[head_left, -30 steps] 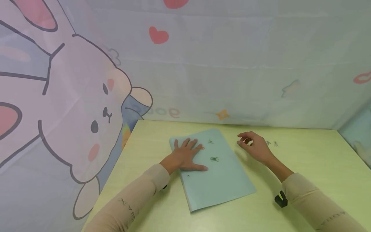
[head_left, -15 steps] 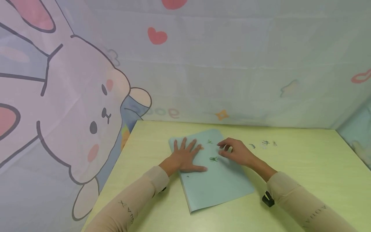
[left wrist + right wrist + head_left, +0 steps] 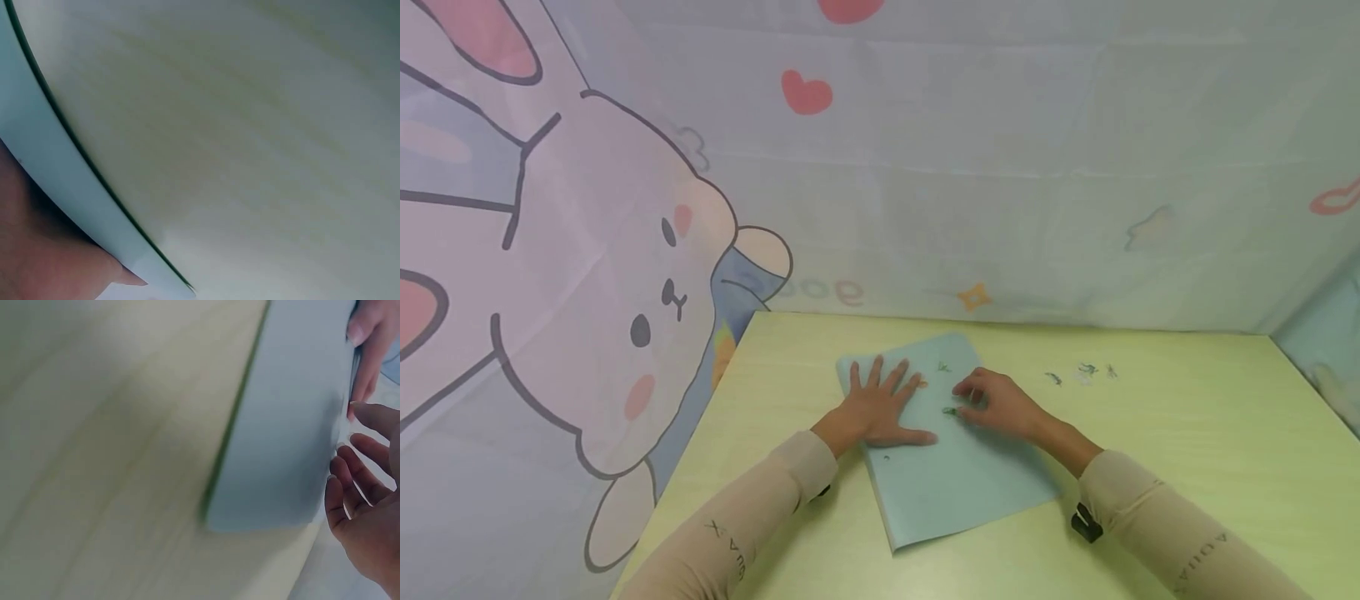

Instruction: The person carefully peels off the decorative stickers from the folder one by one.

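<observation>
A pale blue folder [image 3: 966,475] lies at an angle on the table. My left hand [image 3: 877,412] rests flat on its left part, fingers spread. My right hand [image 3: 1000,406] is over the folder's right part, fingers loosely bent, thumb and forefinger apart. Its thumb tip is right at a small green insect-shaped piece [image 3: 950,411], partly covered. A smaller green piece [image 3: 943,367] lies farther up the folder, and an orange piece [image 3: 922,384] shows beside the left fingertips. In the right wrist view, the right hand's fingers [image 3: 359,481] are close over the folder [image 3: 287,425].
Several small insect-like pieces [image 3: 1086,372] lie on the yellow-green table [image 3: 1195,433] to the right of the folder. A cloth backdrop [image 3: 970,167] with a printed rabbit [image 3: 617,250] hangs behind and to the left.
My right hand has moved left from the table onto the folder, then slightly down to the green insect-shaped piece, uncovering the pieces on the right. The left hand has stayed put.
</observation>
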A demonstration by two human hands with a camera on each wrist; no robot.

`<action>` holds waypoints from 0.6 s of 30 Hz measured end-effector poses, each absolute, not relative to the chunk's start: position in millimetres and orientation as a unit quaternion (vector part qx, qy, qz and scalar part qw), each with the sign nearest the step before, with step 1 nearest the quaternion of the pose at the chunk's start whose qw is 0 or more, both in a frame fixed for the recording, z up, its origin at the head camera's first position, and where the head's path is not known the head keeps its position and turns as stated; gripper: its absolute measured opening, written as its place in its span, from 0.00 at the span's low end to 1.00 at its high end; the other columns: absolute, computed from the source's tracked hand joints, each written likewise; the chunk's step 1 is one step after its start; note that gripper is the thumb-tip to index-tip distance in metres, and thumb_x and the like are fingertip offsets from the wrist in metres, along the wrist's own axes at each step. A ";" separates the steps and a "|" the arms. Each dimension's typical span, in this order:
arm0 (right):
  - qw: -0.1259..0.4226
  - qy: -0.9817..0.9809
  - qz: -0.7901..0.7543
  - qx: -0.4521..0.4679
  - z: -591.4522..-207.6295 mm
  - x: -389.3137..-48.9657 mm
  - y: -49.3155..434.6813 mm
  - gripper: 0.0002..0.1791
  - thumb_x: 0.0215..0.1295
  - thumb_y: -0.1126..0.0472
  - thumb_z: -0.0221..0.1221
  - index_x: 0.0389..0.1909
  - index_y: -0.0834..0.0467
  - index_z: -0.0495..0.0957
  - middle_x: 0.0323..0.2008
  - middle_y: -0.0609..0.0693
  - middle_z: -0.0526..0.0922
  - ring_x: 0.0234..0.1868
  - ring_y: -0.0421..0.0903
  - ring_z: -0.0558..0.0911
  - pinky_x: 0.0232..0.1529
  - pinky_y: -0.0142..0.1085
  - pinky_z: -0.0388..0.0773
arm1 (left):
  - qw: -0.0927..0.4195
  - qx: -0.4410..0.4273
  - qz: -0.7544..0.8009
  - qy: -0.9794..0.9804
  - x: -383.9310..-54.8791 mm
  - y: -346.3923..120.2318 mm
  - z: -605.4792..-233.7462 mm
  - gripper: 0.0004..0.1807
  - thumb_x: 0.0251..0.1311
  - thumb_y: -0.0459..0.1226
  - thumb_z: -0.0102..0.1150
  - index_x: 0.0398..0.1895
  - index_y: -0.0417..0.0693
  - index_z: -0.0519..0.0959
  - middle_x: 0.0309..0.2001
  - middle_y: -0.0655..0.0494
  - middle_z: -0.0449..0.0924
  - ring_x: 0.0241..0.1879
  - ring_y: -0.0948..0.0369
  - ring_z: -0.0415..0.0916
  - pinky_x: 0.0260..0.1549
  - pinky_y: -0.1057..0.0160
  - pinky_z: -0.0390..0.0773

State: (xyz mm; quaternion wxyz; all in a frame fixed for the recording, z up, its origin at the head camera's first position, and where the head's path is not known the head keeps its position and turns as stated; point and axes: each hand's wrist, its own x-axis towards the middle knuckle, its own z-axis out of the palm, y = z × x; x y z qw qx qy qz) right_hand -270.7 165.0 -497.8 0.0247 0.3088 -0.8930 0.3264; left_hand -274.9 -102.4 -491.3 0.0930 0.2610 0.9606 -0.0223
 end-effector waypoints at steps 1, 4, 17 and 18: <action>0.028 -0.896 0.317 0.311 -499.1 -270.5 164.2 0.14 0.65 0.63 0.72 0.49 0.64 0.87 0.43 0.53 0.84 0.42 0.51 0.82 0.45 0.45 0.79 | 0.092 0.262 -0.024 0.961 -275.2 -102.5 -491.5 0.63 0.57 0.84 0.42 0.89 0.63 0.45 0.88 0.53 0.37 0.84 0.37 0.31 0.73 0.23 0.38; 0.037 -0.903 0.294 0.312 -501.8 -269.3 162.7 0.12 0.64 0.63 0.73 0.46 0.62 0.88 0.42 0.52 0.83 0.42 0.50 0.81 0.46 0.46 0.79 | 0.090 0.262 -0.029 0.960 -275.4 -102.7 -491.5 0.63 0.56 0.85 0.42 0.89 0.63 0.45 0.88 0.54 0.37 0.84 0.37 0.32 0.73 0.24 0.39; 0.030 -0.906 0.275 0.320 -498.8 -265.3 156.8 0.08 0.64 0.66 0.72 0.43 0.61 0.87 0.40 0.49 0.82 0.40 0.47 0.80 0.45 0.45 0.80 | 0.092 0.260 -0.038 0.960 -275.1 -103.1 -492.5 0.64 0.56 0.85 0.38 0.89 0.63 0.44 0.88 0.54 0.36 0.84 0.37 0.32 0.73 0.24 0.40; 0.031 -0.906 0.272 0.322 -498.8 -265.2 156.6 0.08 0.64 0.66 0.72 0.43 0.61 0.87 0.40 0.49 0.82 0.40 0.47 0.80 0.45 0.45 0.80 | 0.092 0.260 -0.038 0.961 -274.9 -103.2 -492.3 0.64 0.56 0.85 0.38 0.89 0.64 0.43 0.88 0.54 0.36 0.84 0.38 0.32 0.73 0.24 0.40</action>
